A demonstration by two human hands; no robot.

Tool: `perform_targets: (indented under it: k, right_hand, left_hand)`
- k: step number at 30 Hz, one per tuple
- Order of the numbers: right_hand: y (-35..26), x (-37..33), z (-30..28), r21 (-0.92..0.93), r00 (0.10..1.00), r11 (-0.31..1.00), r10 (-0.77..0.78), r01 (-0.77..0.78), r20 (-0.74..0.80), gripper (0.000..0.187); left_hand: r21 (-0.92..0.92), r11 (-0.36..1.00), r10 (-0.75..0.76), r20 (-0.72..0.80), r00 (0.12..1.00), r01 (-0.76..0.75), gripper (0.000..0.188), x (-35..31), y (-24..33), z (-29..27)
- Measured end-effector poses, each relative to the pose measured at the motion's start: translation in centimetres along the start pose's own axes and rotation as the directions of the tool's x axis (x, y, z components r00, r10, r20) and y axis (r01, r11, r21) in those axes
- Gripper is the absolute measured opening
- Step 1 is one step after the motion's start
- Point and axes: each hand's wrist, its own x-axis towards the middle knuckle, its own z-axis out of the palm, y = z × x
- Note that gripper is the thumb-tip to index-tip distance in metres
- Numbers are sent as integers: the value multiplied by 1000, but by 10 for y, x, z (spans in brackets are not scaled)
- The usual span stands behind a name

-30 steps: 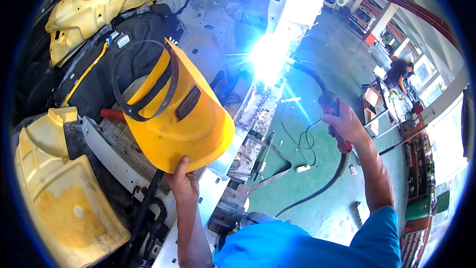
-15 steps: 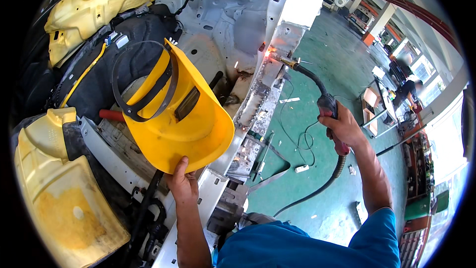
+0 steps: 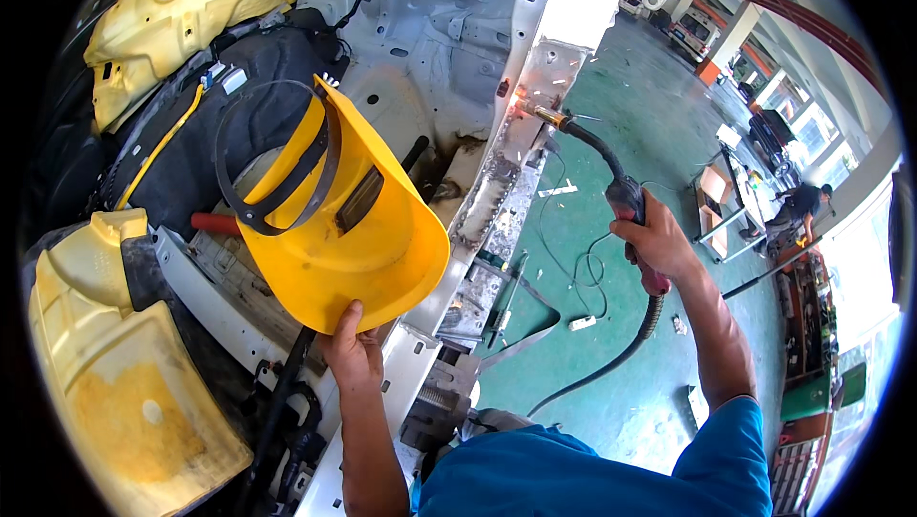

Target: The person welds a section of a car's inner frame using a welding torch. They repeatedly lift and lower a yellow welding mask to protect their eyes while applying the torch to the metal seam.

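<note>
My left hand point(image 3: 353, 355) pinches the lower rim of a yellow welding mask point(image 3: 382, 264), thumb on the inner face. The mask's hollow side faces me, showing its dark window point(image 3: 361, 200) and black headband point(image 3: 275, 202). My right hand point(image 3: 659, 235) is wrapped round the handle of a welding torch point(image 3: 627, 197). Its curved neck reaches up and left, and the nozzle tip meets the metal sill point(image 3: 546, 73) of a car body. An orange glow and small sparks show at the tip. A seam of rough welds point(image 3: 497, 187) runs along the sill below it.
Yellowed foam blocks point(image 3: 143, 402) and a black wheel-well liner lie at left inside the car body. The torch cable point(image 3: 611, 369) trails over the green floor point(image 3: 583, 269), where a thin wire and scraps lie. A person point(image 3: 798, 211) bends beside a cart point(image 3: 731, 197) at right.
The torch and my right hand have shifted very slightly left. More sparks fly near the tip. The person in the background has moved right. My left hand and the mask stay almost still.
</note>
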Motion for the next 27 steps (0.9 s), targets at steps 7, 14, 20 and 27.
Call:
perform_targets:
  k: [7,14,20,27]
  right_hand:
    - [-1,-3,0,27,1000,1000,-3,2,21,28]
    - [3,-5,0,12,1000,1000,-3,3,13,29]
    - [1,-4,2,9,1000,1000,0,0,15,30]
    - [0,-3,4,-16,1000,1000,8,-8,-4,30]
  left_hand:
    - [1,1000,13,-1,1000,-13,58,2,-3,-3]
    - [-24,1000,15,8,1000,-15,59,3,-3,-3]
    - [-22,1000,13,12,1000,-13,59,3,-3,-3]
    - [-20,1000,22,18,1000,-21,56,3,-3,-4]
